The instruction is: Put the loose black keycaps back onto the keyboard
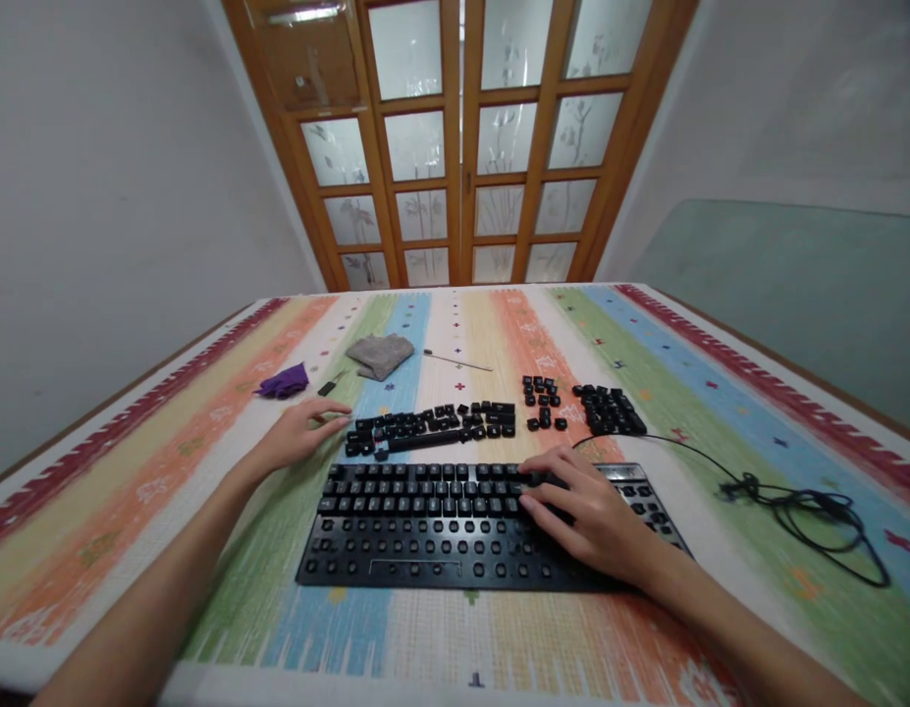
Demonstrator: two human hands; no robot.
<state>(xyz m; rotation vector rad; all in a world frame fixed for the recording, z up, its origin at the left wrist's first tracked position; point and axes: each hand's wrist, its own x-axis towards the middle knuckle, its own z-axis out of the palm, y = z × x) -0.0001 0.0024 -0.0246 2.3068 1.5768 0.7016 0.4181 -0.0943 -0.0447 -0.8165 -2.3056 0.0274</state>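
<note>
A black keyboard (425, 542) lies in front of me with keycaps on its top rows and bare switch stems on the lower rows. My right hand (583, 506) rests over its right part, fingers apart, with the fingertips touching the upper rows; whatever is under the palm is hidden. Beyond the keyboard sits a spread of loose black keycaps (425, 424), a long spacebar keycap (423, 442) among them. Beside the left end of that spread, my left hand (303, 430) is open, its fingers stretched toward the caps, with nothing visible in it.
Further loose keycaps form a small group (543, 398) and a dense block (613, 409) to the right. A coiled cable (815, 511) lies at the right. Farther back are a purple cloth (284, 381), a grey cloth (381, 354), a small black-handled tool (327, 388) and a thin rod (458, 360).
</note>
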